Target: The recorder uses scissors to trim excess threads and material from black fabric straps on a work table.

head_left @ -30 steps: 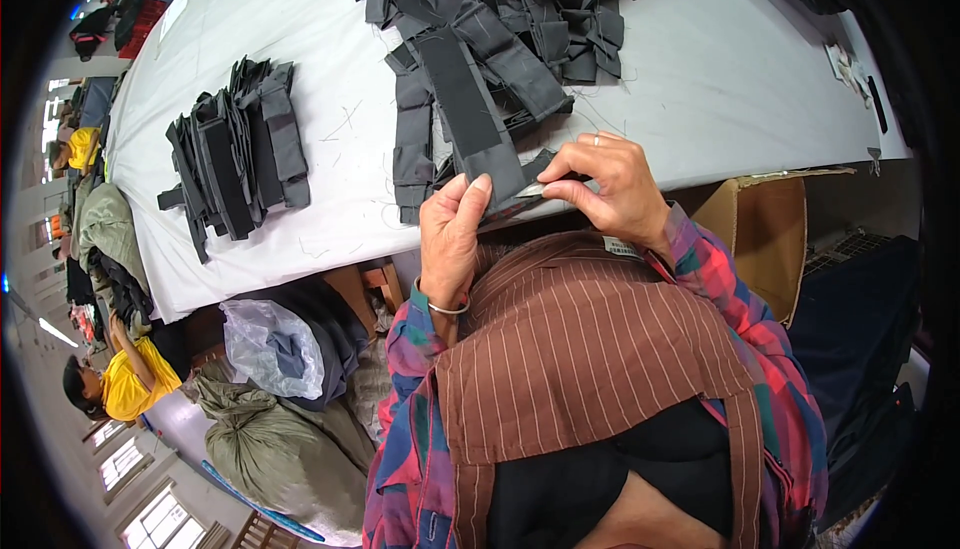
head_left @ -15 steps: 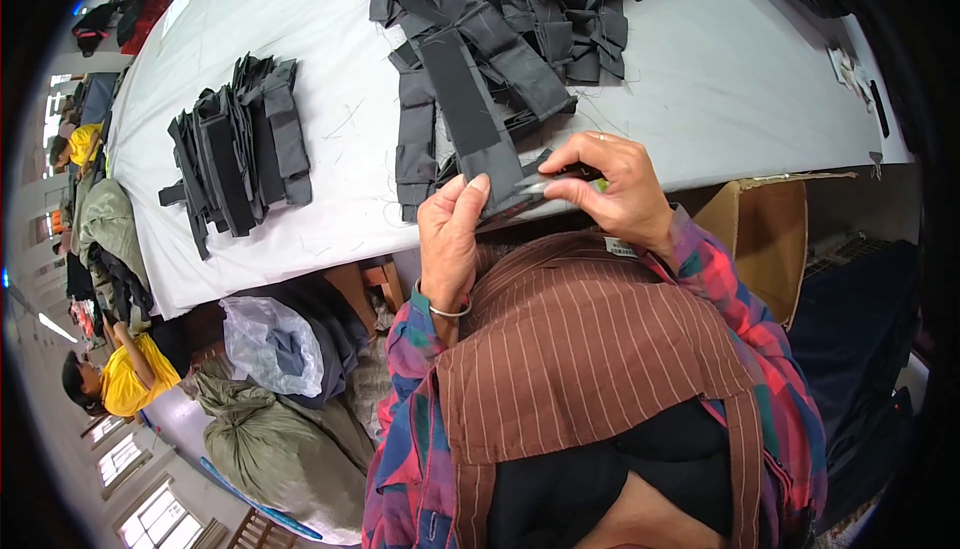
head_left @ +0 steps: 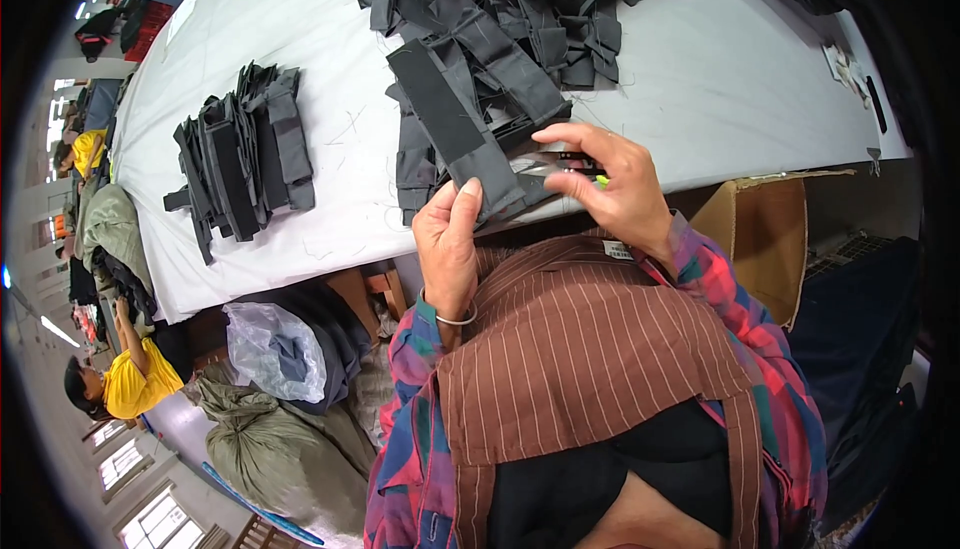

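A dark grey fabric strip with a blacker band on it is pinched near its lower end by my left hand, thumb on top. Its far end points away over the heap. My right hand grips a small pair of thread snips, dark-handled with a bit of yellow-green. Their pale blades point left at the strip's right edge, near the table's front. Whether the blades touch a thread is too small to see.
A heap of similar dark strips lies ahead on the white-covered table. To the left stands a neat row of strips. Below the edge are a cardboard box, a plastic bag and a cloth sack. Two people in yellow are farther left.
The strip's far end has swung left, and its lower part has tilted. My right hand's thumb and fingers have spread slightly around the snips, whose blades now sit by the strip's edge.
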A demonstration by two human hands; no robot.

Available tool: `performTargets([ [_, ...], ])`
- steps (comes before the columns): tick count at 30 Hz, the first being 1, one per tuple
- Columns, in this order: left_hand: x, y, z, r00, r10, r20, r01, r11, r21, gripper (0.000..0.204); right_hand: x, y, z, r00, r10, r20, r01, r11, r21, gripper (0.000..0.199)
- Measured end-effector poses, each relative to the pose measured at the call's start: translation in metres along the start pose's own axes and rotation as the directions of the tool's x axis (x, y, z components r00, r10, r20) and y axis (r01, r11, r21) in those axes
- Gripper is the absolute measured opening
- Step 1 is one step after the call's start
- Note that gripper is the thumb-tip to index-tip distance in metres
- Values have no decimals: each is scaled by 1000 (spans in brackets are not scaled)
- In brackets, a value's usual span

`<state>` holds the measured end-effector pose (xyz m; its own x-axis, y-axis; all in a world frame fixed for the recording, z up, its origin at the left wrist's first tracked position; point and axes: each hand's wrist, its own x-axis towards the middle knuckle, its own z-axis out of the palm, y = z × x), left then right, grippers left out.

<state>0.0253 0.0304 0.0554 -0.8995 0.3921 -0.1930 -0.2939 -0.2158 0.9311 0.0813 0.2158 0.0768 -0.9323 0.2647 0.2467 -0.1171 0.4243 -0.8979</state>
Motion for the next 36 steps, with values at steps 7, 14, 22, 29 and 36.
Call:
performTargets([
  [7,-13,30,5,990,3,142,-18,994,105,28,6,-4,-4,977,-154,144,137,983,125,16],
  [14,10,79,16,876,381,295,-472,802,366,37,28,-22,-7,977,87,194,-165,888,430,13],
  [22,12,14,19,955,-126,268,211,924,-319,30,26,-13,-2,964,160,212,-228,907,353,17],
  [29,17,9,12,960,-133,247,214,917,-336,30,32,5,-8,964,-260,59,267,932,-246,19],
  [36,21,9,11,964,-133,232,210,913,-350,35,35,6,1,946,-275,171,294,951,-97,30],
])
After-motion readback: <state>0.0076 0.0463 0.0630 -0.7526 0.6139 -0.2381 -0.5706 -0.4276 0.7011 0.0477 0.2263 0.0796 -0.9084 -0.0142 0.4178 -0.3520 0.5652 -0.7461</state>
